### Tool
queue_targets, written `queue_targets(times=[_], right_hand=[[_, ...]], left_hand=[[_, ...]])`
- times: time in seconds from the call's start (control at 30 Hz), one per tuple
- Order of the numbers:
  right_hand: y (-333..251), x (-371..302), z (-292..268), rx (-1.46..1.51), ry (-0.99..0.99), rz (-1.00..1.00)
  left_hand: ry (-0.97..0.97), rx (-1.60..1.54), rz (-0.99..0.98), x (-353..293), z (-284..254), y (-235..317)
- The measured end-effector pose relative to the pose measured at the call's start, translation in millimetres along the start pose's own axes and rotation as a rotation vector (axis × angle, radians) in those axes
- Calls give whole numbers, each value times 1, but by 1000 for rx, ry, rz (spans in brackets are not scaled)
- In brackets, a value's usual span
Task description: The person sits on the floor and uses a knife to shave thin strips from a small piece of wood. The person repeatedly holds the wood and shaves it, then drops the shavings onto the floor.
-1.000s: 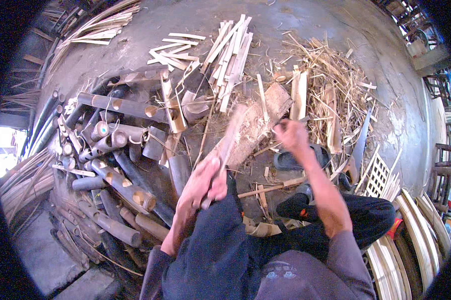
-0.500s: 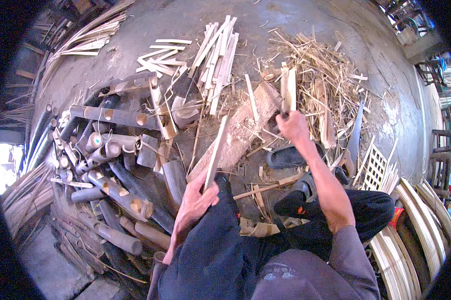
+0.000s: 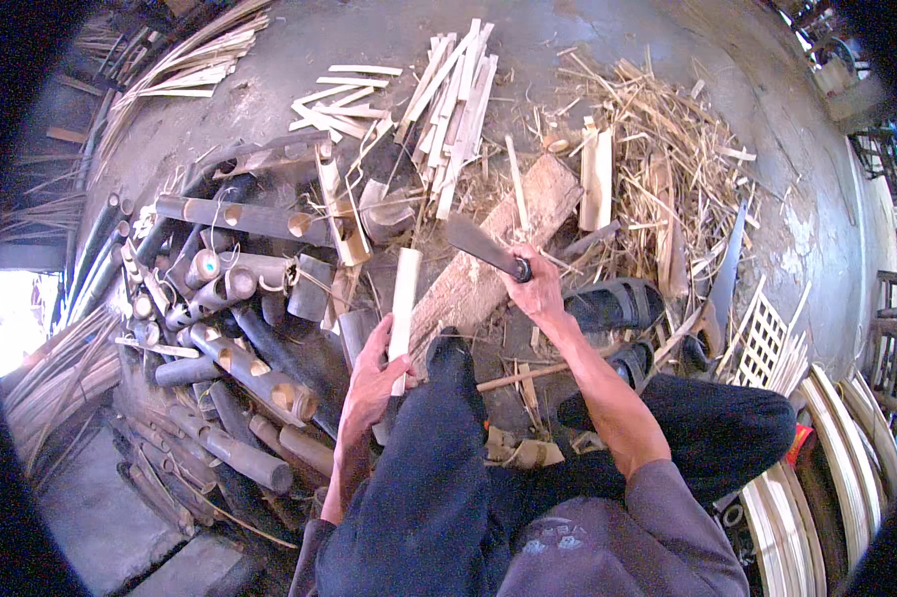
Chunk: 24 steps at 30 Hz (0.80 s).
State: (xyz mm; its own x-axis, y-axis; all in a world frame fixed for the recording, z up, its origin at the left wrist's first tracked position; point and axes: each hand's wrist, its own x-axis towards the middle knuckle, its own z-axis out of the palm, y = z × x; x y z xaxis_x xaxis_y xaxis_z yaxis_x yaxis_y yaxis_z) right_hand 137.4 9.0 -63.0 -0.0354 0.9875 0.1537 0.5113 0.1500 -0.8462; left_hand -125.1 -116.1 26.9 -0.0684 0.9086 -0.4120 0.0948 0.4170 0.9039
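Note:
My left hand (image 3: pixel 371 376) is closed round the lower end of a pale split bamboo strip (image 3: pixel 405 303), which stands nearly upright beside my knee. My right hand (image 3: pixel 538 294) grips a broad-bladed knife (image 3: pixel 478 242) by its dark handle, the blade pointing up and left, a short way from the strip's top. Under the knife lies a rough wooden plank (image 3: pixel 483 274), strewn with shavings. A thin strip (image 3: pixel 517 184) rests across its far part, and a wider split bamboo piece (image 3: pixel 597 179) is just right of its far end.
Cut bamboo tubes (image 3: pixel 240 224) are heaped on the left. Ahead lies a pile of pale strips (image 3: pixel 460 99); to its right spreads a mound of shavings (image 3: pixel 677 139). A handsaw (image 3: pixel 732 259), a sandal (image 3: pixel 613 303) and a woven lattice (image 3: pixel 764 343) are on the right.
My right hand has come left and nearer, bringing the knife from beside the wide bamboo piece to over the plank. The strip in my left hand has turned its broad face up and shifted slightly left.

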Motion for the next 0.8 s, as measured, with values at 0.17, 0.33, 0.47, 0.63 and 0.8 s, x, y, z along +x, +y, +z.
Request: queue_targets(times=[0.17,0.33,0.47,0.63,0.8], right_hand=[[-38,-43,-26,-319,-255,394],[11,-92,-35,-284,-415,408],[23,-102,-34,-185,-444,433],[15,-101,-36,-134,-434,391],[27,-108,-29,472,-467,698]], left_hand=[[-231,13,-113,9,2,-17],[64,-373,-192,4,-5,-4],[302,-429,72,13,-3,-3],[392,88,69,31,19,22],[327,431,330,36,31,57]])
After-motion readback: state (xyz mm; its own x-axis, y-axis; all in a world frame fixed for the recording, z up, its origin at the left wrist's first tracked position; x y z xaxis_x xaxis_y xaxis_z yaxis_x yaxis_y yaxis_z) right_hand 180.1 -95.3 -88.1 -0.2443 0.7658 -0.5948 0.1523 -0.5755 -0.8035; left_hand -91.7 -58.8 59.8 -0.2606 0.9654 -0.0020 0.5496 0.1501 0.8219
